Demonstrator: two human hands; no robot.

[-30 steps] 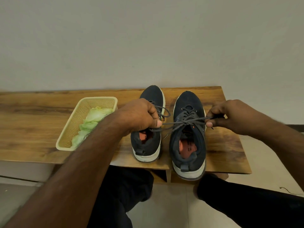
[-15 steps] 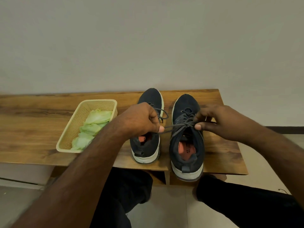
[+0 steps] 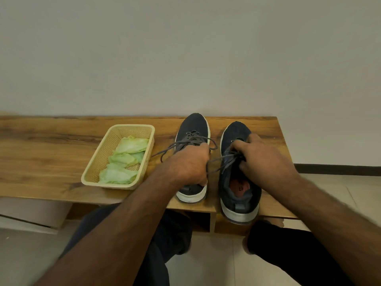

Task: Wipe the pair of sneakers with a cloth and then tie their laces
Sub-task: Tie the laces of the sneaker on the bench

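Observation:
Two dark sneakers with white soles stand side by side on the wooden bench (image 3: 51,149), toes toward the wall. My left hand (image 3: 188,164) lies over the left sneaker (image 3: 193,126) and holds one end of the right sneaker's grey lace (image 3: 218,161). My right hand (image 3: 261,157) rests on the tongue of the right sneaker (image 3: 239,195), fingers pinching the lace at the knot. The left sneaker's own grey laces (image 3: 185,142) hang loose, one end trailing left onto the bench. A crumpled light green cloth (image 3: 123,162) lies in the basket.
A cream plastic basket (image 3: 92,168) sits on the bench left of the sneakers. A plain wall stands right behind the bench. My legs in dark trousers are below the bench's front edge, over a tiled floor (image 3: 206,265). The right sneaker's heel overhangs the front edge.
Both hands have come closer together over the right sneaker; the lace, stretched taut sideways a second ago, is now slack and gathered at the knot under my right hand.

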